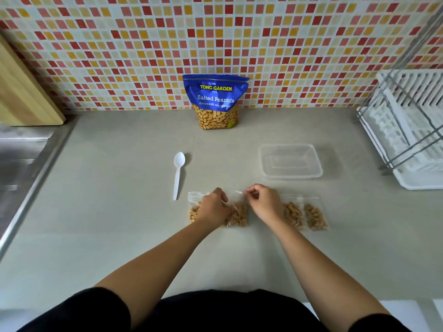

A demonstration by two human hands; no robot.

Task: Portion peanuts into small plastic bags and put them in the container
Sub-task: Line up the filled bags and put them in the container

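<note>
Several small clear bags of peanuts lie in a row on the grey counter. My left hand and my right hand both pinch the top edge of the middle bag. Another bag peeks out to the left under my left hand. Two more filled bags lie to the right of my right hand. The clear plastic container sits empty beyond them. A blue Salted Peanuts pouch stands against the tiled wall. The white plastic spoon lies left of the bags.
A white dish rack stands at the right edge. A steel sink is at the left, with a wooden board leaning behind it. The mosaic tile wall bounds the counter at the back.
</note>
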